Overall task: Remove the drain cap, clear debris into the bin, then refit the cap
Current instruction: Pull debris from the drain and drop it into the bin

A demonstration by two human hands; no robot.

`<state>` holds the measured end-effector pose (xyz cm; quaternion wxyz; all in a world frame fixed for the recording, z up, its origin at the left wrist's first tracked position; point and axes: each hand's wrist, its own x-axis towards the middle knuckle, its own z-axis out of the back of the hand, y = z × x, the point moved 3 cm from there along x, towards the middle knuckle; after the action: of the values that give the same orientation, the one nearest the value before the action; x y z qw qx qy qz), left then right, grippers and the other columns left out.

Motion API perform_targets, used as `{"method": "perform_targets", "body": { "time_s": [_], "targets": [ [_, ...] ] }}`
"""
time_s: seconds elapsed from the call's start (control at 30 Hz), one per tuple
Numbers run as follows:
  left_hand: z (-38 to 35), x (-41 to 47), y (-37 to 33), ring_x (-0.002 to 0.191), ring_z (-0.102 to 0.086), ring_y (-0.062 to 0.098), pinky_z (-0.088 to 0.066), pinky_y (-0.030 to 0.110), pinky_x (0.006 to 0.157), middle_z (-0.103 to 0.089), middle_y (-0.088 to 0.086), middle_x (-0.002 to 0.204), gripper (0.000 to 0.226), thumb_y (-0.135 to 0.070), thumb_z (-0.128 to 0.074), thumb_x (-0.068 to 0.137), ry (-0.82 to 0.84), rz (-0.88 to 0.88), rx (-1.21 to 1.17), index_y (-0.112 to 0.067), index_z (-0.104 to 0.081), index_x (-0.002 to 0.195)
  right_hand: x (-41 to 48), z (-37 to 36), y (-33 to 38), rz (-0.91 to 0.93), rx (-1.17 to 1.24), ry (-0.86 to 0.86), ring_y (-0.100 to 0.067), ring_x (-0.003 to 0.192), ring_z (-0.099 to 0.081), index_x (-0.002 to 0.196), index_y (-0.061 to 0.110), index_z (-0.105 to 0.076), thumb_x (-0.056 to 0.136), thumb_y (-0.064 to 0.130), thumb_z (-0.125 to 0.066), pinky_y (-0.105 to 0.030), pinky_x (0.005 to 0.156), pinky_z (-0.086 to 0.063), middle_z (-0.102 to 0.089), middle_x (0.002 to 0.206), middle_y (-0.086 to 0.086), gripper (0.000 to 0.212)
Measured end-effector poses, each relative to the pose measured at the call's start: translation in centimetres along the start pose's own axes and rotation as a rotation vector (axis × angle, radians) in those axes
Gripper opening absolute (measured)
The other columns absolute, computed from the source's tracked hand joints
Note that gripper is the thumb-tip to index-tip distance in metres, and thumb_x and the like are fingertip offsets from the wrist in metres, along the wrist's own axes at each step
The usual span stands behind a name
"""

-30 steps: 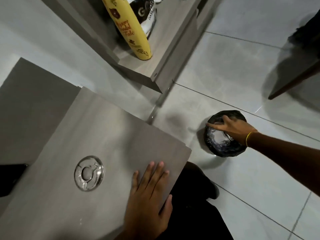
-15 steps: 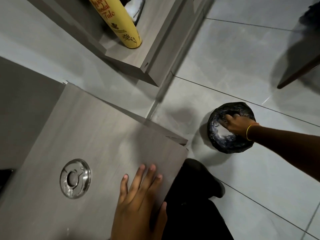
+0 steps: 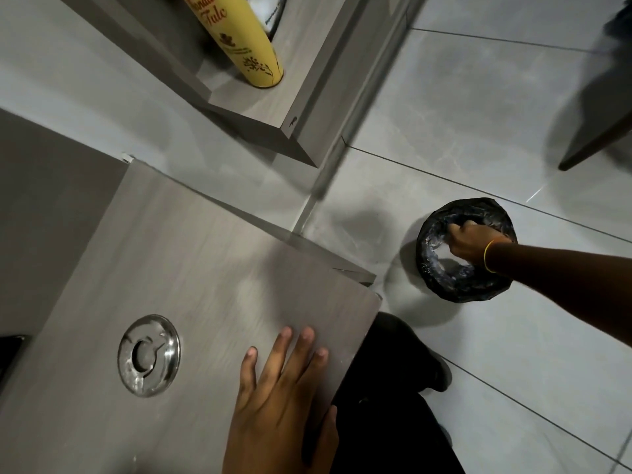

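A round chrome drain fitting point(image 3: 148, 355) with a dark opening in its middle sits in the grey wood-grain counter point(image 3: 212, 268), at the lower left. My left hand point(image 3: 277, 405) lies flat on the counter to the right of the drain, fingers apart, holding nothing. On the floor tiles to the right stands a small round bin point(image 3: 458, 292) lined with a black bag. My right hand point(image 3: 470, 242) reaches down into the bin's mouth with its fingers curled. Whatever is in those fingers is hidden.
A yellow talc bottle point(image 3: 239, 39) stands on a grey shelf point(image 3: 273, 107) above the counter. My dark-clothed leg and shoe point(image 3: 403, 371) are between the counter's corner and the bin. A dark furniture edge point(image 3: 595, 145) juts in at the right. A black object point(image 3: 10, 347) shows at the left edge.
My right hand went from lying flat over the bin's rim to reaching down inside it with the fingers curled. My left hand stayed flat on the counter. The view shifted slightly.
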<state>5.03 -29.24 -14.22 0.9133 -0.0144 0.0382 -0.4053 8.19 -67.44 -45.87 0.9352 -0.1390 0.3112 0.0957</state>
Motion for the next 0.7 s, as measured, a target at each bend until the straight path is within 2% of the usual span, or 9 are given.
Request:
{"method": "perform_targets", "body": {
  "time_s": [0.1, 0.13, 0.23, 0.27, 0.33, 0.4, 0.5, 0.57, 0.7],
  "targets": [
    [-0.3, 0.0, 0.2, 0.144, -0.042, 0.028, -0.035, 0.076, 0.102, -0.051, 0.006, 0.153, 0.066, -0.052, -0.056, 0.079, -0.003, -0.019, 0.032, -0.023, -0.051, 0.139, -0.1, 0.7, 0.3, 0.007, 0.109, -0.048, -0.03, 0.106, -0.062, 0.164, 0.021, -0.01, 0.106, 0.006, -0.035, -0.039, 0.082, -0.05, -0.053, 0.134, -0.024, 0.065],
    [-0.4, -0.1, 0.3, 0.144, -0.042, 0.027, -0.034, 0.078, 0.101, -0.051, 0.006, 0.153, 0.067, -0.052, -0.057, 0.079, -0.014, -0.021, 0.027, -0.024, -0.051, 0.139, -0.1, 0.6, 0.4, 0.027, 0.14, -0.044, -0.03, 0.105, -0.063, 0.162, 0.028, -0.006, 0.106, 0.007, -0.036, -0.039, 0.085, -0.052, -0.052, 0.13, -0.022, 0.067],
    [-0.6, -0.6, 0.3, 0.148, -0.042, 0.027, -0.035, 0.078, 0.105, -0.052, 0.004, 0.162, 0.07, -0.05, -0.06, 0.082, -0.055, -0.029, -0.025, -0.024, -0.049, 0.145, 0.3, 0.6, 0.9, -0.033, 0.314, -0.017, -0.034, 0.11, -0.065, 0.145, 0.007, -0.053, 0.108, 0.011, -0.038, -0.04, 0.089, -0.052, -0.057, 0.108, -0.011, 0.04],
    [-0.6, -0.8, 0.3, 0.151, -0.041, 0.027, -0.037, 0.074, 0.111, -0.05, 0.003, 0.165, 0.07, -0.05, -0.061, 0.083, -0.07, -0.028, -0.048, -0.024, -0.049, 0.147, 0.6, 0.7, 0.9, -0.069, 0.397, -0.04, -0.033, 0.11, -0.065, 0.14, 0.002, -0.058, 0.107, 0.008, -0.037, -0.039, 0.088, -0.052, -0.058, 0.112, -0.013, 0.039],
    [-0.7, -1.0, 0.1, 0.157, -0.039, 0.025, -0.037, 0.064, 0.122, -0.047, 0.002, 0.167, 0.07, -0.047, -0.064, 0.085, -0.092, -0.015, -0.101, -0.025, -0.049, 0.149, 0.3, 1.7, 0.4, -0.095, 0.496, -0.041, -0.032, 0.11, -0.066, 0.152, 0.001, -0.043, 0.105, 0.001, -0.035, -0.041, 0.087, -0.051, -0.055, 0.129, -0.021, 0.048],
    [-0.9, -1.3, 0.0, 0.16, -0.034, 0.022, -0.033, 0.059, 0.123, -0.047, 0.003, 0.168, 0.073, -0.045, -0.066, 0.084, -0.089, -0.004, -0.105, -0.023, -0.049, 0.152, -0.6, 3.3, -0.2, -0.144, 0.573, -0.133, -0.037, 0.114, -0.066, 0.162, 0.016, -0.021, 0.104, 0.007, -0.041, -0.042, 0.085, -0.052, -0.049, 0.141, -0.022, 0.063],
    [-1.3, -1.5, 0.1, 0.162, -0.035, 0.023, -0.03, 0.056, 0.127, -0.043, 0.003, 0.171, 0.079, -0.041, -0.07, 0.086, -0.087, -0.015, -0.12, -0.022, -0.046, 0.159, -3.2, 6.7, -2.1, -0.387, 0.842, -0.237, -0.045, 0.111, -0.068, 0.152, 0.017, -0.04, 0.096, 0.02, -0.062, -0.042, 0.085, -0.056, -0.056, 0.134, -0.025, 0.06],
    [-1.4, -1.7, 0.4, 0.163, -0.033, 0.025, -0.025, 0.058, 0.13, -0.036, 0.0, 0.175, 0.08, -0.04, -0.07, 0.09, -0.067, -0.022, -0.145, -0.023, -0.042, 0.163, -6.1, 9.2, -3.4, -0.54, 0.996, -0.264, -0.049, 0.11, -0.067, 0.137, 0.011, -0.055, 0.086, 0.013, -0.071, -0.049, 0.092, -0.056, -0.067, 0.122, -0.03, 0.053],
    [-1.6, -1.8, 0.4, 0.166, -0.022, 0.023, -0.021, 0.06, 0.13, -0.02, -0.003, 0.181, 0.089, -0.043, -0.066, 0.092, 0.046, -0.003, -0.157, -0.023, -0.029, 0.17, -14.5, 16.7, -4.3, -0.733, 1.157, -0.286, -0.048, 0.1, -0.073, 0.113, 0.008, -0.075, 0.08, 0.005, -0.073, -0.047, 0.093, -0.057, -0.079, 0.1, -0.026, 0.033]
  ]
}}
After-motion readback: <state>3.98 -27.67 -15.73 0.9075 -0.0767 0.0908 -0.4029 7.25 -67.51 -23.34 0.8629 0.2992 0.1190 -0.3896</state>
